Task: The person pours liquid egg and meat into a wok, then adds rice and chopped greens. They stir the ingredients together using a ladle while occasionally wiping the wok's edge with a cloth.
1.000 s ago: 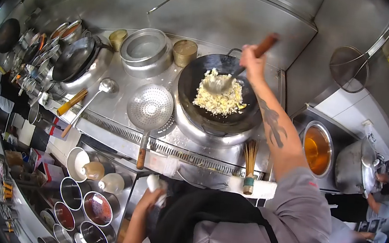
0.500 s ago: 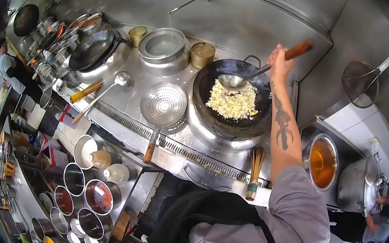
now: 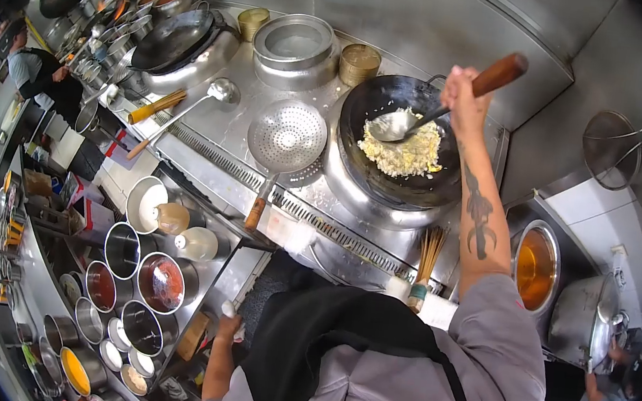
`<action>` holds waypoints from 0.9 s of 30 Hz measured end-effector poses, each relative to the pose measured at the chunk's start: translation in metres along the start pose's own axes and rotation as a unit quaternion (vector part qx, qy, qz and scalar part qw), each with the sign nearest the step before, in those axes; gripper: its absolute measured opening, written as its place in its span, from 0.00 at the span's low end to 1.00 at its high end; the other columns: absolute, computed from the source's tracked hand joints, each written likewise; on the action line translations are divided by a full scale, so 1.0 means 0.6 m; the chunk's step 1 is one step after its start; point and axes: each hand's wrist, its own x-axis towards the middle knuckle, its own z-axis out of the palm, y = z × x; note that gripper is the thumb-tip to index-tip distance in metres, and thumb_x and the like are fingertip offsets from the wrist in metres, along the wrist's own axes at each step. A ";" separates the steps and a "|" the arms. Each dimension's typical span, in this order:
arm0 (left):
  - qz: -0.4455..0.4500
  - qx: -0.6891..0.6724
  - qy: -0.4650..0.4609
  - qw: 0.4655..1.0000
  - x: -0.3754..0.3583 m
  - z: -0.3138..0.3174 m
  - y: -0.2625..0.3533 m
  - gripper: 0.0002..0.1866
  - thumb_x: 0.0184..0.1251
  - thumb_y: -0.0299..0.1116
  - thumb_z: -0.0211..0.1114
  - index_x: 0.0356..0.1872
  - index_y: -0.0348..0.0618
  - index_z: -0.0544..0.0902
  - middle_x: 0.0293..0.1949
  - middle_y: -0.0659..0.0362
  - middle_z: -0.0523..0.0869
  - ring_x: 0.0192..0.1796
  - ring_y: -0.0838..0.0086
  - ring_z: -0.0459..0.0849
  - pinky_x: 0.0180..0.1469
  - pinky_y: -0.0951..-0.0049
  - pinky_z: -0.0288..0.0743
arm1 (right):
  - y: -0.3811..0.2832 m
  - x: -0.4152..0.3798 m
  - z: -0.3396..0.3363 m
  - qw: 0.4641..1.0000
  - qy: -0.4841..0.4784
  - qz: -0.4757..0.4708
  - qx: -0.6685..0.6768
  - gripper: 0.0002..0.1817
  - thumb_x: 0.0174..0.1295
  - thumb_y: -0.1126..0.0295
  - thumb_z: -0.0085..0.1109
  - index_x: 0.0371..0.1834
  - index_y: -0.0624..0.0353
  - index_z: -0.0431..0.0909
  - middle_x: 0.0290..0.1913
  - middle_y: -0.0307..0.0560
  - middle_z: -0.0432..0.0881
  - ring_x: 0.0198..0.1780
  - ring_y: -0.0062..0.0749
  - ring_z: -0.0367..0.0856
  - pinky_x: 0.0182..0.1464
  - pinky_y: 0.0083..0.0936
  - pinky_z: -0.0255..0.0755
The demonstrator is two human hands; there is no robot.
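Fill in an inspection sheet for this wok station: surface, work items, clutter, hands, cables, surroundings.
Surface: steel stove top, pale bits scattered on it.
Work items: wok holding yellow-and-white food; ladle bowl at the food.
Clutter: perforated strainer, second ladle and two bristle brushes, one near the wok, one farther left.
Hands: right grip closed on the ladle's handle; left grip low, holding something white.
Cables: nothing seen on the stove top; far right edge unclear.
Surroundings: co-worker at far left, others at lower right; wire-mesh strainer by the right wall.
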 end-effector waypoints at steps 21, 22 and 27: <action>0.223 0.289 -0.025 0.931 0.105 0.033 -0.093 0.20 0.50 0.41 0.65 0.34 0.31 0.82 0.36 0.39 0.85 0.42 0.53 0.86 0.40 0.55 0.77 | 0.064 -0.028 -0.109 0.984 0.009 0.025 -0.175 0.13 0.61 0.70 0.59 0.20 0.56 0.69 0.14 0.34 0.69 0.15 0.18 0.67 0.20 0.20 0.60; 0.018 0.167 -0.008 0.986 0.100 0.037 -0.078 0.18 0.50 0.40 0.65 0.35 0.34 0.82 0.35 0.40 0.85 0.40 0.53 0.86 0.37 0.55 0.77 | 0.046 -0.013 -0.112 0.982 0.015 0.013 -0.187 0.13 0.61 0.70 0.60 0.20 0.56 0.69 0.15 0.35 0.69 0.15 0.18 0.67 0.20 0.20 0.60; 0.069 0.141 0.002 0.988 0.095 0.029 -0.081 0.16 0.52 0.39 0.64 0.34 0.34 0.82 0.33 0.41 0.85 0.38 0.53 0.86 0.36 0.55 0.77 | 0.041 -0.049 -0.150 0.981 0.106 0.038 -0.160 0.13 0.63 0.70 0.58 0.21 0.56 0.70 0.16 0.36 0.71 0.16 0.21 0.70 0.20 0.22 0.63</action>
